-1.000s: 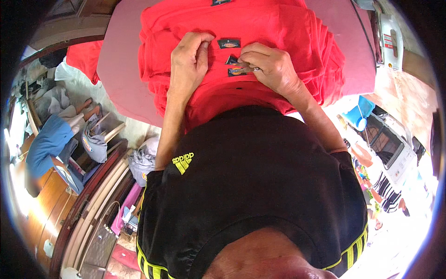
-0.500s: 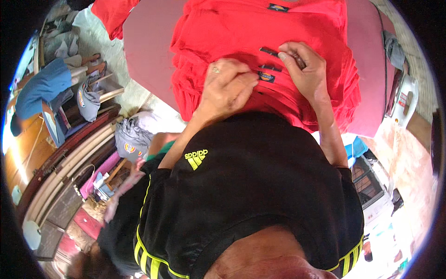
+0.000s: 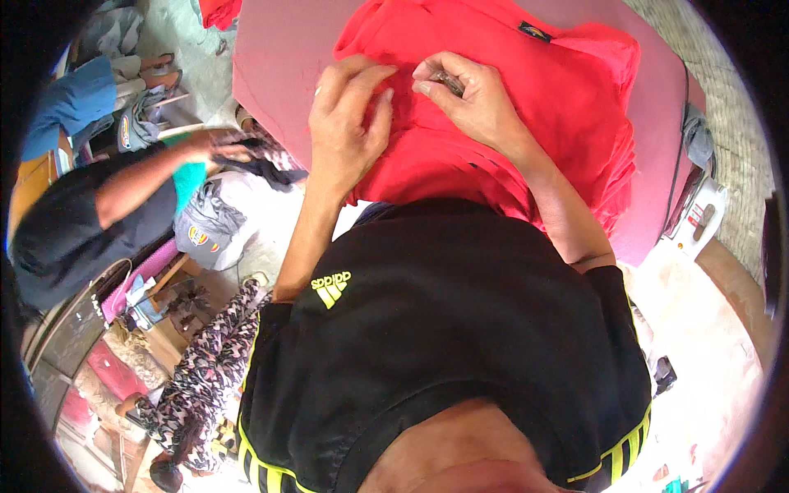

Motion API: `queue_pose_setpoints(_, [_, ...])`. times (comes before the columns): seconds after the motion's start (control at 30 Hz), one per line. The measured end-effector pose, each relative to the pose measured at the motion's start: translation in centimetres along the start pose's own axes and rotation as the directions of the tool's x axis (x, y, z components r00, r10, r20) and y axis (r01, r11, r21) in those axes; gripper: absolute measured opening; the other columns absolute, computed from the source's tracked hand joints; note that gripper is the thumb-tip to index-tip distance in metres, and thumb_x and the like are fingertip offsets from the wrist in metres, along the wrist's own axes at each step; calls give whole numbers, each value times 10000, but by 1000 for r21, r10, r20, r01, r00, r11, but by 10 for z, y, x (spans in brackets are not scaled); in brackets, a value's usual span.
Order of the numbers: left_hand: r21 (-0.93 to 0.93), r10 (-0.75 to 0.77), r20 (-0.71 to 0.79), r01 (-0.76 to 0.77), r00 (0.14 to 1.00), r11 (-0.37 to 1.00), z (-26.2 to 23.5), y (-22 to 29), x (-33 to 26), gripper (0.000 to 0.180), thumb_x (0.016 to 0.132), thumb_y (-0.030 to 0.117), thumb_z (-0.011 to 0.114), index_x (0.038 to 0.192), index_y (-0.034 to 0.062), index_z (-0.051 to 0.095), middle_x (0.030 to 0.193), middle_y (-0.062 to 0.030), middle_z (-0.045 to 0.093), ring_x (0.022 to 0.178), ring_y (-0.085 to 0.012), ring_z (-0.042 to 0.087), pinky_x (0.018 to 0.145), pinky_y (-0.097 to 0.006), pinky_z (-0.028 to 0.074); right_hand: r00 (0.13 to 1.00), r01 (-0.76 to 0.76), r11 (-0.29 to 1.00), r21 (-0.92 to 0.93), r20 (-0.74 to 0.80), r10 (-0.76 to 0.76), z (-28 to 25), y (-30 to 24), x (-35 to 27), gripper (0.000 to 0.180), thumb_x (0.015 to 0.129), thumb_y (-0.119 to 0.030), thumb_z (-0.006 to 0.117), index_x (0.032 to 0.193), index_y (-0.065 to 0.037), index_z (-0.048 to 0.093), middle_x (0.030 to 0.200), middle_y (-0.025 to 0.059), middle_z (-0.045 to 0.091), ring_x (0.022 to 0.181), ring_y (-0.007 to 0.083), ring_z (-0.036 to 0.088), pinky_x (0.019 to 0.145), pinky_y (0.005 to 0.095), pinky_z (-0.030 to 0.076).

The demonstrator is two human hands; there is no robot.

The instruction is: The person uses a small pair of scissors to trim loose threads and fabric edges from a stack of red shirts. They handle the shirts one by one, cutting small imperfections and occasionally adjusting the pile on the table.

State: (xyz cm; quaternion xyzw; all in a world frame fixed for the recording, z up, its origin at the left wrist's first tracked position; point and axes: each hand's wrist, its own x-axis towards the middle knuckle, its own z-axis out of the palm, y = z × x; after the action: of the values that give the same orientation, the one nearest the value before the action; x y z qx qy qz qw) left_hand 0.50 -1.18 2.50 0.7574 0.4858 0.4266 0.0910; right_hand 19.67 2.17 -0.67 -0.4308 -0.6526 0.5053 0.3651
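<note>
Red garments (image 3: 526, 115) lie piled on a pink padded table in front of me, their cloth bunched towards my body. A small dark label (image 3: 534, 31) shows near the far edge of the cloth. My left hand (image 3: 349, 115) rests over the left part of the pile, fingers bent and apart from the thumb, with nothing visible in it. My right hand (image 3: 472, 99) is closed on a small dark metal tool (image 3: 448, 82), mostly hidden in the palm. Its thumb and index finger meet above the red cloth, facing the left hand.
The pink table (image 3: 279, 74) has a cord along its right side. A white iron (image 3: 699, 215) stands at the right edge. A person in black (image 3: 90, 214) reaches in at the left, beside a grey cap (image 3: 205, 226). Another person in patterned clothing (image 3: 209, 361) is lower left.
Both hands have moved away from my body and leftward. The red cloth has shifted, and the labels between my hands no longer show. A person in black now reaches in at the left.
</note>
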Motion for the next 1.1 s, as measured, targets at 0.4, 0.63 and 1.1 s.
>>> queue_pose_setpoints(0.4, [-88,-307,193,328,932,941,-24,-24,-44,158,781,-28,743,919,47,761,1026,-99,630,927,-229,645,788,-330,521,1000,-8,1000,21,6,8,1,4,-2,162,906,-85,693,1026,15,649,927,81,728,857,108,676,776,282,554])
queue_pose_setpoints(0.63, [112,-137,63,129,989,985,-24,4,-24,427,698,141,845,1101,90,711,1100,-89,607,1042,-276,566,843,-410,479,999,-17,1000,-23,42,18,0,5,-2,176,902,-94,700,1038,9,658,957,103,729,864,129,687,800,282,554])
queue_pose_setpoints(1.1, [96,-213,-86,221,973,971,9,3,-58,120,764,-33,722,850,30,668,830,-107,632,782,-303,613,696,-392,500,864,476,776,-415,385,-324,-10,1,1,293,897,-269,696,1102,-95,580,950,85,679,884,294,684,739,406,533])
